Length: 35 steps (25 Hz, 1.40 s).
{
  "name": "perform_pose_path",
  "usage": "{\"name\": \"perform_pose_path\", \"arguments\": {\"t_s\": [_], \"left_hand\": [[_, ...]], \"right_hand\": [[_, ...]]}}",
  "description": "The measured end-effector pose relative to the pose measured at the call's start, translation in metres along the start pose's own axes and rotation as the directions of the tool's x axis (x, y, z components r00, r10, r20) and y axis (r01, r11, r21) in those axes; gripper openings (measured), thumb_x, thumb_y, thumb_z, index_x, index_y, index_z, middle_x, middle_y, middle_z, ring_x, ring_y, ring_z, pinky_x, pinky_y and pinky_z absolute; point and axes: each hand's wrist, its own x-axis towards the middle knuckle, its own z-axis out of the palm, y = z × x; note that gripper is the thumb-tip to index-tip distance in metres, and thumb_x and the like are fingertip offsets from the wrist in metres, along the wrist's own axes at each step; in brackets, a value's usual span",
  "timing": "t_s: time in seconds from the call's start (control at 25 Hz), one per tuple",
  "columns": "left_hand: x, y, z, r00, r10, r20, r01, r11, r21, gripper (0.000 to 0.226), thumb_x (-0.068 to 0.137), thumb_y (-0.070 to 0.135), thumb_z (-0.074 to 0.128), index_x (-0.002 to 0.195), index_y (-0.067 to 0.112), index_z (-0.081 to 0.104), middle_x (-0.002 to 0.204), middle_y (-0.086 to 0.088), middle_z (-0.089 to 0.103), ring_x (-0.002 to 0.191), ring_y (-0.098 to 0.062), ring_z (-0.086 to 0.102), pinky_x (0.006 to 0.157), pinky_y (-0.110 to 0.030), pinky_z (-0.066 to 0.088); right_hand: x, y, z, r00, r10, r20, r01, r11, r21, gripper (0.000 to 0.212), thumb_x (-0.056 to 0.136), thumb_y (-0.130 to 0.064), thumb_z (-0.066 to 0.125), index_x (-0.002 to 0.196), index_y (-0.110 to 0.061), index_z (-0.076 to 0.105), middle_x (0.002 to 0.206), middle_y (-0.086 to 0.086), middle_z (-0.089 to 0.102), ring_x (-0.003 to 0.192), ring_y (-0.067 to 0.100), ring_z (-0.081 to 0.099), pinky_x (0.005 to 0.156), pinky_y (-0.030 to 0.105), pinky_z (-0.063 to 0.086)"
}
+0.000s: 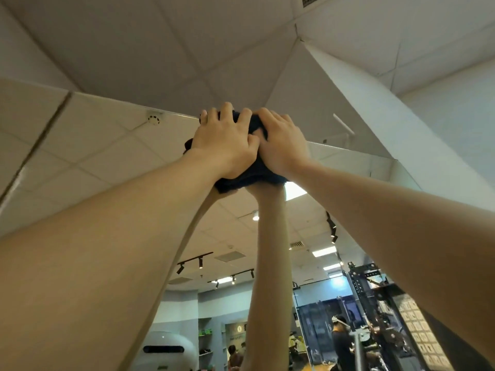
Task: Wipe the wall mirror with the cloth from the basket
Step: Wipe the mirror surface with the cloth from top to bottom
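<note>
Two hands were up on the glass together when I looked through the head camera. My left hand (225, 145) lay spread over the dark cloth (247, 178), fingers fairly straight and pressing it flat against the wall mirror (112, 162). My right hand (281, 145) sat just beside it, touching it at the thumbs, its fingers likewise laid over the bunched top of the cloth, pressing more than gripping as far as I could tell. The cloth was sandwiched between both palms and the glass, right up at the mirror's top edge where it met the ceiling (134, 49); a dark fold hung out below the wrists.

So the fetching part was plainly behind me: the cloth was out of the basket, which I could not see anywhere in view, and wiping was under way. I judged I was working the highest strip of the mirror. How much of the lower glass was already clean I could not tell, since no streaks or wet marks showed; the reflection of my forearms, the track lights (198, 262) and the gym rack (375, 290) looked equally clear throughout. My guess was that most of the surface below was still to be covered, with long downward or sideways passes from this corner.
</note>
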Motion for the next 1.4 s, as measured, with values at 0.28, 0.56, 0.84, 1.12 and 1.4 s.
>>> {"name": "perform_pose_path", "arguments": {"t_s": [0.28, 0.56, 0.84, 1.12, 1.4], "left_hand": [[0.044, 0.123, 0.066, 0.999, 0.000, -0.042, -0.001, 1.000, -0.027, 0.051, 0.105, 0.041, 0.031, 0.151, 0.020, 0.031, 0.151, -0.019, 0.033, 0.138, -0.044, 0.033, 0.119, -0.056, 0.027], [0.071, 0.228, 0.118, 0.996, 0.081, -0.031, -0.083, 0.996, -0.041, 0.050, 0.105, 0.039, 0.030, 0.150, 0.016, 0.032, 0.157, -0.019, 0.027, 0.143, -0.047, 0.027, 0.122, -0.058, 0.019], [0.104, 0.324, 0.167, 0.995, 0.096, -0.018, -0.096, 0.995, -0.027, 0.050, 0.103, 0.038, 0.032, 0.149, 0.017, 0.033, 0.151, -0.019, 0.033, 0.137, -0.045, 0.033, 0.118, -0.056, 0.028], [0.128, 0.397, 0.206, 0.996, 0.088, 0.001, -0.088, 0.996, -0.010, 0.053, 0.103, 0.040, 0.033, 0.151, 0.018, 0.032, 0.158, -0.020, 0.029, 0.142, -0.044, 0.031, 0.118, -0.056, 0.031], [0.099, 0.410, 0.205, 0.996, 0.089, 0.012, -0.088, 0.993, -0.073, 0.051, 0.101, 0.042, 0.036, 0.147, 0.019, 0.037, 0.149, -0.014, 0.036, 0.135, -0.037, 0.037, 0.107, -0.052, 0.041]], "right_hand": [[-0.019, 0.141, -0.033, 1.000, 0.002, -0.017, -0.003, 1.000, -0.014, 0.027, 0.098, -0.027, 0.038, 0.118, -0.024, 0.056, 0.116, -0.008, 0.064, 0.111, 0.021, 0.051, 0.098, 0.049, 0.044], [-0.049, 0.256, -0.070, 0.998, 0.056, -0.014, -0.056, 0.997, -0.045, 0.033, 0.096, -0.032, 0.036, 0.119, -0.026, 0.059, 0.116, -0.009, 0.065, 0.114, 0.022, 0.055, 0.100, 0.053, 0.045], [-0.074, 0.358, -0.105, 0.997, 0.082, 0.005, -0.081, 0.996, -0.046, 0.031, 0.097, -0.027, 0.036, 0.122, -0.025, 0.056, 0.118, -0.007, 0.064, 0.111, 0.022, 0.052, 0.101, 0.051, 0.044], [-0.093, 0.435, -0.125, 0.991, 0.134, 0.015, -0.135, 0.989, 0.059, 0.033, 0.093, -0.028, 0.039, 0.119, -0.020, 0.059, 0.113, -0.003, 0.064, 0.107, 0.025, 0.055, 0.095, 0.050, 0.048], [-0.128, 0.429, -0.132, 0.984, 0.179, 0.008, -0.179, 0.975, 0.128, 0.031, 0.093, -0.025, 0.044, 0.119, -0.019, 0.059, 0.115, -0.002, 0.063, 0.112, 0.023, 0.051, 0.092, 0.045, 0.049]]}}
